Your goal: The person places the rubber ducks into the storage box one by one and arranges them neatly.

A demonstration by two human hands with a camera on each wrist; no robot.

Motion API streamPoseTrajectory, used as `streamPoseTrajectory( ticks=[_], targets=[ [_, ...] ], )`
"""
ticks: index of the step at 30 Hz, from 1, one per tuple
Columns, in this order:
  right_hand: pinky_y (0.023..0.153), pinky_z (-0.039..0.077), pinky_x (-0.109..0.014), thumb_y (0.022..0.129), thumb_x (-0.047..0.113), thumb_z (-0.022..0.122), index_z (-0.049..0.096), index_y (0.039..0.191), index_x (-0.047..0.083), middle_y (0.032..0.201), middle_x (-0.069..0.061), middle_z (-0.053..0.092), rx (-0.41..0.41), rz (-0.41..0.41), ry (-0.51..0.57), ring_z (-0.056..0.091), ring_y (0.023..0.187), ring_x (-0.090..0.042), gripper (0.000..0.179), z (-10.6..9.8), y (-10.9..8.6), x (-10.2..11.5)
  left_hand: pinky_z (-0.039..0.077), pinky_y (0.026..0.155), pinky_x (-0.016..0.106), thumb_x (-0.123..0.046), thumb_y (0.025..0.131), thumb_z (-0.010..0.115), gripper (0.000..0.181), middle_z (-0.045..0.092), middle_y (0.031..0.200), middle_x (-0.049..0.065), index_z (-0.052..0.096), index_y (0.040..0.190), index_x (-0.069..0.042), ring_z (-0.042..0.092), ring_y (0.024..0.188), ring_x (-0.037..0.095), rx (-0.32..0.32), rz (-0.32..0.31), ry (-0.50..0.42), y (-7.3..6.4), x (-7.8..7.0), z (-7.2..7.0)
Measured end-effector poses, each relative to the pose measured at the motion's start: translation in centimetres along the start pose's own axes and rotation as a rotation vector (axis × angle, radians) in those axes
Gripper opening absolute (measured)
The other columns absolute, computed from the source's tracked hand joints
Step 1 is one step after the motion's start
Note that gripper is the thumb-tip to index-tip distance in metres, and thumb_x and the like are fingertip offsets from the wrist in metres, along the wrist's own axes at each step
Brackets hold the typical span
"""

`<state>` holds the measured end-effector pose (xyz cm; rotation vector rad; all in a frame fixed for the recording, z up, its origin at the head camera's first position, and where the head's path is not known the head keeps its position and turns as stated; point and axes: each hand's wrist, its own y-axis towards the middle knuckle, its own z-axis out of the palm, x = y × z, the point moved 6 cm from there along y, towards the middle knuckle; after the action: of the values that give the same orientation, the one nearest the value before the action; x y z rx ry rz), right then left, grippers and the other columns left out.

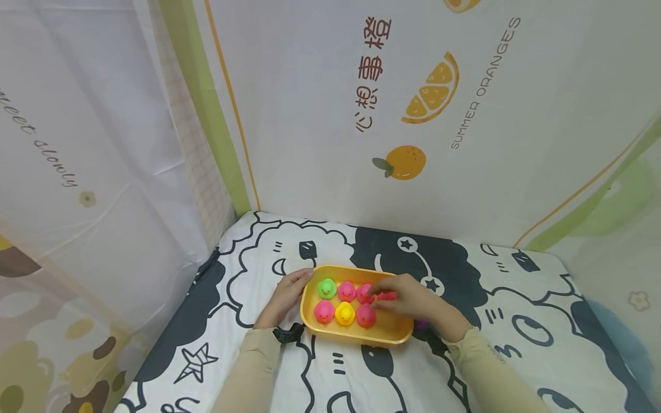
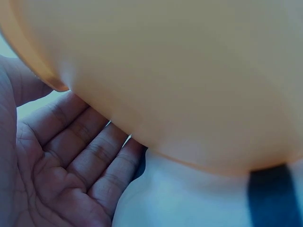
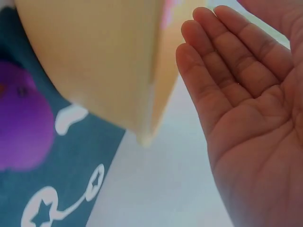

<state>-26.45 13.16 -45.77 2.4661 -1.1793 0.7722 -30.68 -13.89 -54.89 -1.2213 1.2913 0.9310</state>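
A yellow tray (image 1: 356, 338) holds several small rubber ducks: a green duck (image 1: 327, 288), a yellow duck (image 1: 345, 314) and pink ones such as the pink duck (image 1: 324, 311). At the tray's left end my left hand (image 1: 286, 295) holds the wall, its thumb at the rim and its fingers (image 2: 102, 146) flat along the outside. My right hand (image 1: 408, 295) hovers over the right half of the tray, fingertips close to a pink duck (image 1: 364, 293). A red piece (image 1: 386, 296) shows between its thumb and fingers, partly hidden. In the right wrist view the fingers are loosely extended and the palm bare.
A purple duck (image 3: 23, 118) sits outside the tray on the right, mostly behind my right wrist in the head view. Beneath everything lies a black-and-white cartoon cloth (image 1: 196, 327). Printed white curtains (image 1: 310, 115) hang behind and at both sides.
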Motion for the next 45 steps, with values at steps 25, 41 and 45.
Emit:
streamPoseTrajectory(
  ticks=[25, 41, 45],
  targets=[
    [0.091, 0.058, -0.052, 0.089, 0.024, 0.08, 0.072, 0.117, 0.013, 0.114, -0.004, 0.072, -0.364, 0.206, -0.021, 0.068, 0.108, -0.032, 0.032, -5.8, -8.7, -6.4, 0.043, 0.112, 0.05, -0.055, 0.097, 0.058, 0.054, 0.063, 0.136, 0.005, 0.068, 0.13, -0.014, 0.052, 0.133, 0.027, -0.009, -0.001, 0.012, -0.2, -0.3, 0.0],
    [0.091, 0.059, -0.033, 0.086, 0.036, 0.081, 0.07, 0.124, 0.015, 0.12, -0.001, 0.071, -0.249, 0.244, 0.107, 0.068, 0.11, -0.023, 0.045, -0.3, -10.6, -8.9, 0.047, 0.109, 0.048, -0.049, 0.101, 0.055, 0.051, 0.063, 0.137, 0.007, 0.066, 0.133, -0.01, 0.054, 0.131, 0.027, -0.029, 0.001, 0.023, -0.3, -0.6, 0.0],
    [0.091, 0.059, -0.036, 0.086, 0.039, 0.08, 0.07, 0.124, 0.018, 0.121, 0.002, 0.07, -0.252, 0.233, 0.072, 0.067, 0.113, -0.024, 0.045, 0.3, -10.3, -8.9, 0.046, 0.11, 0.049, -0.051, 0.1, 0.055, 0.053, 0.062, 0.138, 0.007, 0.066, 0.133, -0.011, 0.053, 0.133, 0.028, -0.026, -0.003, 0.025, -0.3, -0.4, 0.0]
  ],
)
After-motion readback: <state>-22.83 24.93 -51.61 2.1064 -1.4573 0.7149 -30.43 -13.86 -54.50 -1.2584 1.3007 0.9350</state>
